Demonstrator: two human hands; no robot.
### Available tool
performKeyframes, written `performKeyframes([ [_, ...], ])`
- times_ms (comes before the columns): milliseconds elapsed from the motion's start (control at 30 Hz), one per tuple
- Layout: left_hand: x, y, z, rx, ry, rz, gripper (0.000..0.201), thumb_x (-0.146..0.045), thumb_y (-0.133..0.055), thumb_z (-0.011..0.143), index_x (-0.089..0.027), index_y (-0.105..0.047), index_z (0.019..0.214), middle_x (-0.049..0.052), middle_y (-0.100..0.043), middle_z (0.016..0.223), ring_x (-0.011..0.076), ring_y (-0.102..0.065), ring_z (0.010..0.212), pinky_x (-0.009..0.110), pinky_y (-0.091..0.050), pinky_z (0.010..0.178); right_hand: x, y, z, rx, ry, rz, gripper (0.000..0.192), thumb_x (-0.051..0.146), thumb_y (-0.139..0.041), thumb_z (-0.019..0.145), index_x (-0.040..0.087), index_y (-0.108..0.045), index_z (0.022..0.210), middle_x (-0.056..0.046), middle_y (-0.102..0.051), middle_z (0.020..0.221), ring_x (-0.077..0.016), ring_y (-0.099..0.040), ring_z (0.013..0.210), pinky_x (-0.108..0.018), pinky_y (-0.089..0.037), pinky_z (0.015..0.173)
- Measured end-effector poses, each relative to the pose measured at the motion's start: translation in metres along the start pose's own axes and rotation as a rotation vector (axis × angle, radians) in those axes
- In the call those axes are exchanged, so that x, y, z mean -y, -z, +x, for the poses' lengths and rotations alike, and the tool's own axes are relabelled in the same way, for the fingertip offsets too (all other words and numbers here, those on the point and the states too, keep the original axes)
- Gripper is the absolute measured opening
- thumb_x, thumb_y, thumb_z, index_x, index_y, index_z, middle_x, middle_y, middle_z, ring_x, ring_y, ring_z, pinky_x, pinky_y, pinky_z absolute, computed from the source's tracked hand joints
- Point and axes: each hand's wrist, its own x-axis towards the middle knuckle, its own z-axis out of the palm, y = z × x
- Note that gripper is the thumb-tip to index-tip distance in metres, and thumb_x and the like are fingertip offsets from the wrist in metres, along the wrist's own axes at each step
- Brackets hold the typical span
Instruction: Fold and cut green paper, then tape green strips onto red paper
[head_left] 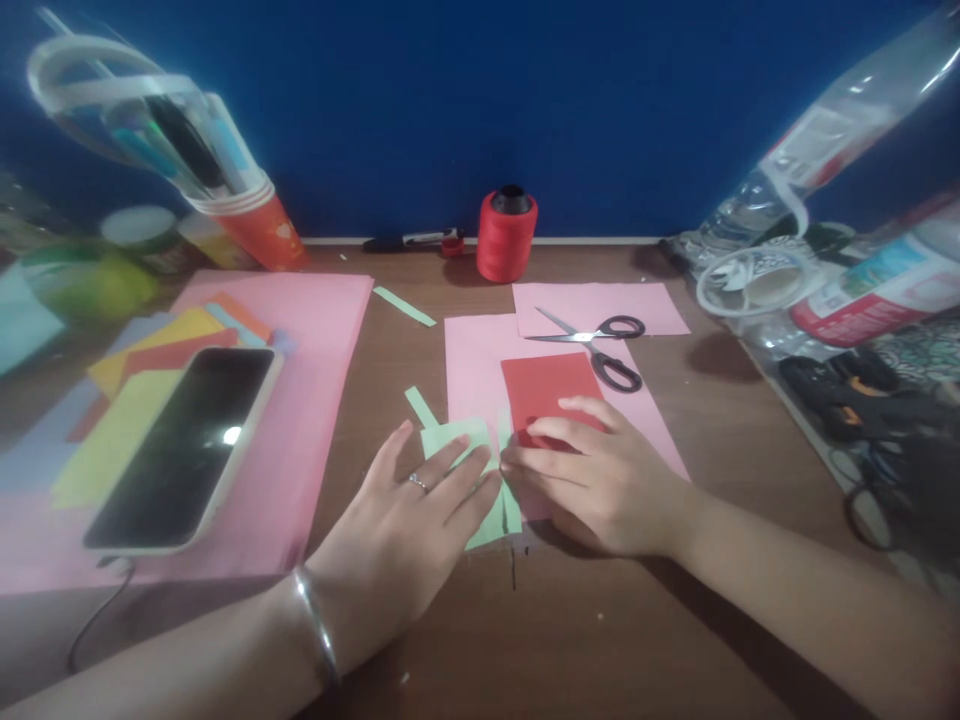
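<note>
My left hand (431,510) lies flat with its fingers spread over a light green paper (456,434), covering much of it. The fingertips of my right hand (592,475) touch the right edge of that green paper, near a narrow upright part. My right fingers are apart and slightly bent; the thumb is mostly hidden. Partly under the right hand is a red paper rectangle (544,385), lying on a pink sheet (472,355). Scissors with black handles (585,338) rest spread just beyond the red paper. A thin green strip (421,407) sticks out above my left fingers.
On the left, a phone (187,450) with a cable lies on coloured papers and pink sheets (330,350). Behind stand a red thread spool (507,235), a marker (412,241) and a cup of pens (255,225). Plastic bottles (885,275) crowd the right side. Another green strip (405,306) lies farther back.
</note>
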Motion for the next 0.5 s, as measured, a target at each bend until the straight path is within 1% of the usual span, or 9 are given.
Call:
performKeyframes([
  [333, 0.0011, -0.0003, -0.0003, -0.009, -0.01, -0.003, 0.041, -0.019, -0.042, 0.085, -0.02, -0.042, 0.127, 0.004, -0.047, 0.132, 0.0224, -0.041, 0.12, 0.056, -0.016, 0.103, -0.0012, 0.0001, -0.0002, 0.003, -0.003, 0.021, 0.028, 0.016, -0.044, 0.083, 0.017, -0.061, 0.105, -0.003, -0.063, 0.109, -0.0214, -0.049, 0.101, -0.047, -0.028, 0.094],
  [500, 0.0009, 0.0002, 0.0001, -0.015, -0.013, -0.004, 0.041, -0.018, -0.042, 0.084, -0.02, -0.044, 0.125, 0.004, -0.049, 0.13, 0.0229, -0.043, 0.119, 0.057, -0.017, 0.103, -0.0023, 0.0006, -0.0016, -0.008, 0.033, 0.045, 0.026, 0.016, -0.045, 0.083, 0.017, -0.062, 0.102, -0.003, -0.064, 0.107, -0.0207, -0.048, 0.103, -0.045, -0.029, 0.094],
])
